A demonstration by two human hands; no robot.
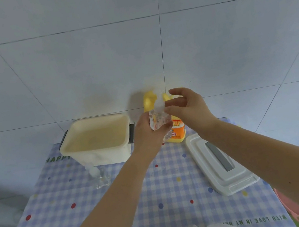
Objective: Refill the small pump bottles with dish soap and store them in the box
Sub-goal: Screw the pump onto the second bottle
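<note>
my left hand (147,131) is curled round a small clear pump bottle (158,119), holding it up off the table. my right hand (185,105) sits at its white pump top (159,104), thumb and forefinger closing on the cap, the other fingers spread loose; whether i'm tightening or loosening it i can't tell. just behind my fingers stands the yellow dish soap jug (175,130). to the left of my left hand the cream box (97,139) is open and looks to hold no bottles. below it, nearer me, a second small pump bottle (98,176) lies on the checked cloth (157,191). the box lid (220,163) rests under my right forearm. so i judge it early: nothing stored yet, both bottles left to finish.
</note>
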